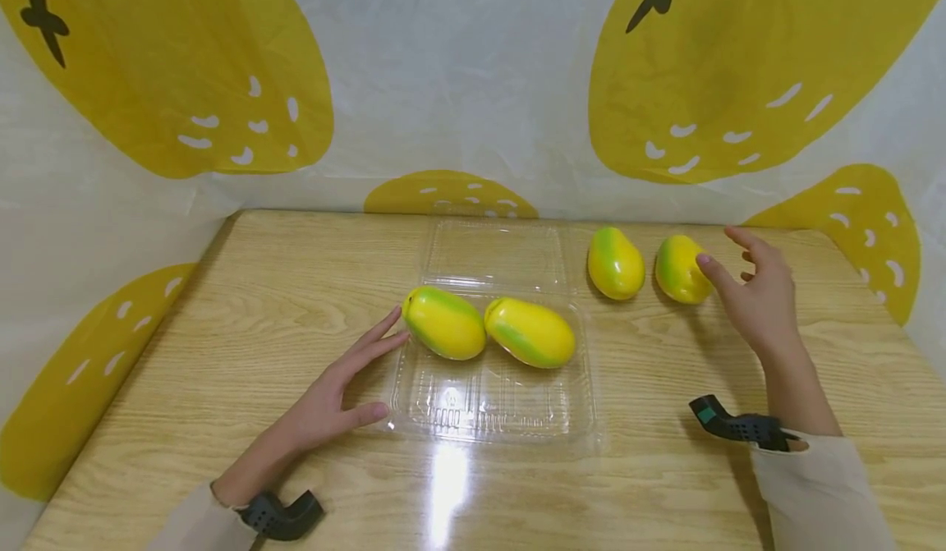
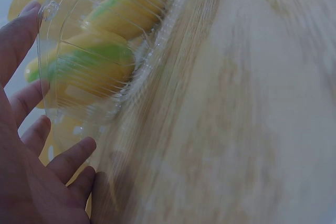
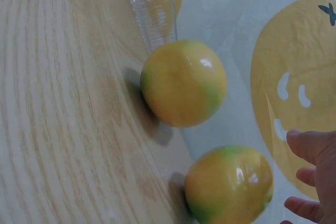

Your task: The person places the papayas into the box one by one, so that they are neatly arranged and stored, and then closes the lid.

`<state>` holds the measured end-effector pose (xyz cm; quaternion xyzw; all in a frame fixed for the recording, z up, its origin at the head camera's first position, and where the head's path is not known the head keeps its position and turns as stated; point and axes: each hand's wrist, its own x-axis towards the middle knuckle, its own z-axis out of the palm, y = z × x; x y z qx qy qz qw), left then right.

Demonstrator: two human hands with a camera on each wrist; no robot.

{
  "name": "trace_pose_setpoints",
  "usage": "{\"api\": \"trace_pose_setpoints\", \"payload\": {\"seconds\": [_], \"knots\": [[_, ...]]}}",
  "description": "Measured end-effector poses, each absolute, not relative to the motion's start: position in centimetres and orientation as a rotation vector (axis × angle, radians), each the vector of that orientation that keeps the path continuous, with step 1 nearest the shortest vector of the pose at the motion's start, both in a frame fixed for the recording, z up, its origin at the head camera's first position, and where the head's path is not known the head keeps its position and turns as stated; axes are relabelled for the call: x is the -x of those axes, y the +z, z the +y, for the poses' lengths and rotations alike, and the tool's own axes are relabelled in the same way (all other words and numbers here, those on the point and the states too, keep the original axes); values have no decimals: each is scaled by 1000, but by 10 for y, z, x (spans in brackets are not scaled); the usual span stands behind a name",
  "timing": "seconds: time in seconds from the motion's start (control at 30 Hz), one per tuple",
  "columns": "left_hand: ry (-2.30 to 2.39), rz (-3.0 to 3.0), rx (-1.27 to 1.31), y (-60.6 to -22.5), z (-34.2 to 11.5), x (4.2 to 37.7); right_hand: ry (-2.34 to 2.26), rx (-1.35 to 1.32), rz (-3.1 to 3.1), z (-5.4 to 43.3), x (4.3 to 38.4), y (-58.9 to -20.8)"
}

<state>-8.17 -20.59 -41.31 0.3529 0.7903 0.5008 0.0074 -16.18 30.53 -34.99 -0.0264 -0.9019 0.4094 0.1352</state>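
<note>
Two yellow papayas with green streaks, the left papaya and the right papaya, lie side by side in the base of a clear plastic clamshell box, its lid folded back. My left hand is spread at the box's left edge, fingertips touching or nearly touching its rim; the left wrist view shows fingers along the clear wall. Two more papayas, one nearer the box and one farther right, sit on the table. Beside the farther one hovers my right hand, thumb and fingers apart, holding nothing.
A wooden table bears everything. Behind it and at its sides hangs a pale cloth printed with big yellow fruit. The open lid lies toward the table's back edge.
</note>
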Motion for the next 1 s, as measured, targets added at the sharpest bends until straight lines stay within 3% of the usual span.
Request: {"api": "trace_pose_setpoints", "payload": {"seconds": [1.0], "knots": [[1549,2480,-1056,-412,-206,80,1316,131,-2765,312,166,-366]]}}
